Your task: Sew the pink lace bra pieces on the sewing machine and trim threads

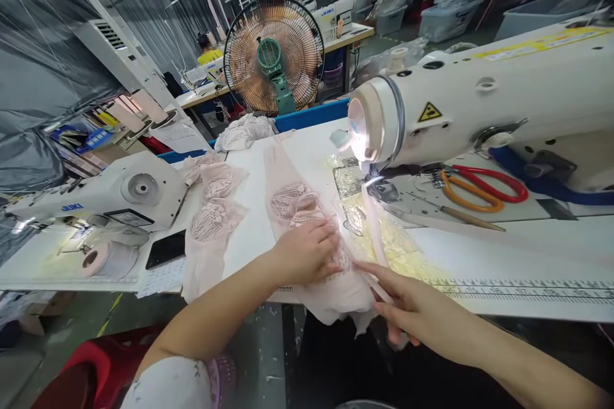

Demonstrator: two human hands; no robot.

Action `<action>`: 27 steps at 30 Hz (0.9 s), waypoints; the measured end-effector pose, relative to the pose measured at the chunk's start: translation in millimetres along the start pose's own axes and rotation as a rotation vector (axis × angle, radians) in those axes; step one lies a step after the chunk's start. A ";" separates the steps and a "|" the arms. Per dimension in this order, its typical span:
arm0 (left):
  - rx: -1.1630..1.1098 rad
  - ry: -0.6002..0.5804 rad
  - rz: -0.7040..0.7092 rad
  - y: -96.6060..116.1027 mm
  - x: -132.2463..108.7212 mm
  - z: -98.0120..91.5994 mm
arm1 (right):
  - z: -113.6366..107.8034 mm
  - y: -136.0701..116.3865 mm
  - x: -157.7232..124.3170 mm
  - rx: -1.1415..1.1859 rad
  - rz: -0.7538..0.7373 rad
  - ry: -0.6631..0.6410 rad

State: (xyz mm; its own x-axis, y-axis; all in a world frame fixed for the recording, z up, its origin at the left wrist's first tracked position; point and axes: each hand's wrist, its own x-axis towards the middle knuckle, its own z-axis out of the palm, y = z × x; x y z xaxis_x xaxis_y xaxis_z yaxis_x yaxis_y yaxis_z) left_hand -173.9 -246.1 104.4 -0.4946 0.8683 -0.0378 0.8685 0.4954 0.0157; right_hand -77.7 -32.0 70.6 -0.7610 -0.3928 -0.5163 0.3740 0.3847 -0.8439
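Note:
My left hand [309,250] lies flat, fingers together, pressing on a pale pink lace garment piece [297,204] that runs toward the needle area of the white sewing machine [480,102]. My right hand [407,310] rests at the table's front edge. Its index finger is stretched out and the hand pinches a narrow pink strap [374,230] that leads up to the presser foot [371,179]. The machine's lamp lights the needle plate. The garment's lower end hangs over the table edge.
Orange and red scissors [480,190] lie behind the needle. More pink lace pieces [213,204] lie to the left, with a phone [165,248] and a tape roll [98,260]. A second machine [100,195] stands at the left, a fan [273,54] behind. A person sits far back.

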 end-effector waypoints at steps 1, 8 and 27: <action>0.050 -0.060 0.001 -2.0 8.3 4.8 | -2.5 4.1 -1.9 -0.039 -0.003 0.033; 0.271 0.045 -0.198 -32.1 34.8 25.2 | -54.2 20.6 -36.3 -0.280 -0.086 0.277; 0.233 0.026 -0.198 -39.1 21.3 20.9 | -213.5 50.7 -3.7 -0.693 0.661 1.067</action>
State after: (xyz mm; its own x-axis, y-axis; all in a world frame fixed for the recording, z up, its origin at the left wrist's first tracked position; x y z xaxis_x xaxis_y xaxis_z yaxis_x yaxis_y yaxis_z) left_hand -217.7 -247.5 82.1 -0.6532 0.7571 0.0089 0.7375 0.6389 -0.2189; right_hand -169.1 167.3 60.8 -0.6954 0.7001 -0.1622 0.7172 0.6903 -0.0956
